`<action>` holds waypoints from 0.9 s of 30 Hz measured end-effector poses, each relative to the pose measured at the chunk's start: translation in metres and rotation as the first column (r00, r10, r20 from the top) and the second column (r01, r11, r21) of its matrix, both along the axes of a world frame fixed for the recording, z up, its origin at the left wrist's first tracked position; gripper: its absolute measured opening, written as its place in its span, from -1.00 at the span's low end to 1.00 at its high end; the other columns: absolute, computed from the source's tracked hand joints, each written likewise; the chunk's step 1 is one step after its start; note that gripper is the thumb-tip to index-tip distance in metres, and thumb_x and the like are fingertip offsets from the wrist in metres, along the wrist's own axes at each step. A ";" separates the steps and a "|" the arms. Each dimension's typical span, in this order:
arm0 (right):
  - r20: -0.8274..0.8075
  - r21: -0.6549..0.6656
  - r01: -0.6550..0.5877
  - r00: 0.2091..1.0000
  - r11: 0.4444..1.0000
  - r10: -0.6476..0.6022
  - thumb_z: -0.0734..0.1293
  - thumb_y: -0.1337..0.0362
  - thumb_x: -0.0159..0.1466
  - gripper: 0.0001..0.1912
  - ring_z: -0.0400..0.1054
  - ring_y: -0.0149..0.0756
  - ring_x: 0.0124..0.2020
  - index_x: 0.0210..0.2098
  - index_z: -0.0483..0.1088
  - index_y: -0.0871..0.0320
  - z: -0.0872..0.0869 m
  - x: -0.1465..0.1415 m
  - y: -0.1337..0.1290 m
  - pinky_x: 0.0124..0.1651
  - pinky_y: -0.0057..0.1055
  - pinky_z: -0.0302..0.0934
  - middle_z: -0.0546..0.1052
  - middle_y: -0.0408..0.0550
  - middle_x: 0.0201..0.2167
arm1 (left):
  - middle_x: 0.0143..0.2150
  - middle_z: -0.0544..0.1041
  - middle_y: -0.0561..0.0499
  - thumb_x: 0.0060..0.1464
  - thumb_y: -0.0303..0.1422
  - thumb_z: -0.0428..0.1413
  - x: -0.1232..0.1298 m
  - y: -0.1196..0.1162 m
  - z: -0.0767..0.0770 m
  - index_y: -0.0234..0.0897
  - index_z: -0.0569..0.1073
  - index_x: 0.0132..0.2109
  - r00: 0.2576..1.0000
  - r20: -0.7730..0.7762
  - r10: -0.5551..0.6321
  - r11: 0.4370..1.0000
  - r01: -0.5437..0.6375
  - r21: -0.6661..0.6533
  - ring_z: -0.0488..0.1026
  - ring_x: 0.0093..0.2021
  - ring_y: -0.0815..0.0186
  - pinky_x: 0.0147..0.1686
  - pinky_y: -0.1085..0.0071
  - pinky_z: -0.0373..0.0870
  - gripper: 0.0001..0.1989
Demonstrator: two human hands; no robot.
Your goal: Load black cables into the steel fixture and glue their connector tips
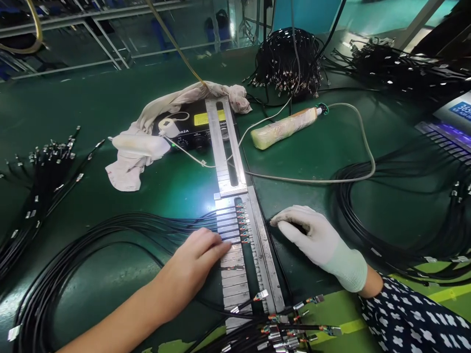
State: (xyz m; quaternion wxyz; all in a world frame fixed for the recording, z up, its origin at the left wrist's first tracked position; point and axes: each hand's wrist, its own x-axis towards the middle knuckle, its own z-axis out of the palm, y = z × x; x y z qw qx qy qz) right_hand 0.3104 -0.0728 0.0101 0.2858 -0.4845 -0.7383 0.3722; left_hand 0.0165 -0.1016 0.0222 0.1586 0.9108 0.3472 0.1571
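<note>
Metal shows bare along several near slots of the rack (234, 290); black cables (136, 221) lie side by side across the farther ones, their coloured wire ends (244, 228) reaching over the gap. The bare left hand (198, 256) has its fingertips at that row's near end, pinching or merely pressing, I can't tell. Well apart, the gloved right hand (316, 236) (grubby at the fingertips) curls loosely around nothing I can see. I'd seat each cable flat, ends level, without tugging its neighbours.
</note>
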 end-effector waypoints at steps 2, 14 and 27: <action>0.000 0.000 -0.001 1.000 1.000 0.001 0.28 0.27 0.39 -0.86 0.41 -0.26 -0.17 -0.22 0.50 0.02 -0.001 0.000 0.000 -0.05 -0.26 0.19 0.59 -0.22 -0.24 | -0.07 0.35 -0.11 0.29 -0.62 -0.11 -0.002 -0.008 -0.007 -0.36 0.37 0.11 0.998 -0.042 0.056 0.994 -0.052 0.101 0.27 -0.09 0.26 -0.10 0.34 0.26 -0.67; -0.018 0.022 0.007 1.000 1.000 -0.007 0.27 0.26 0.38 -0.85 0.43 -0.23 -0.15 -0.23 0.51 0.03 -0.003 0.001 -0.003 -0.02 -0.26 0.20 0.60 -0.19 -0.22 | -0.14 0.44 0.01 0.27 -0.54 0.01 -0.015 -0.028 0.005 -0.26 0.29 0.12 0.994 -0.023 0.110 0.984 -0.112 -0.138 0.31 -0.13 0.30 -0.06 0.34 0.21 -0.70; 0.012 0.031 0.000 1.000 1.000 0.000 0.28 0.28 0.38 -0.86 0.42 -0.26 -0.17 -0.23 0.50 0.03 -0.003 0.000 -0.001 -0.04 -0.27 0.18 0.60 -0.22 -0.23 | -0.15 0.36 -0.04 0.23 -0.67 -0.03 0.000 -0.015 -0.006 -0.33 0.35 0.15 0.990 0.134 0.052 0.996 -0.042 -0.076 0.28 -0.20 0.37 -0.22 0.47 0.29 -0.61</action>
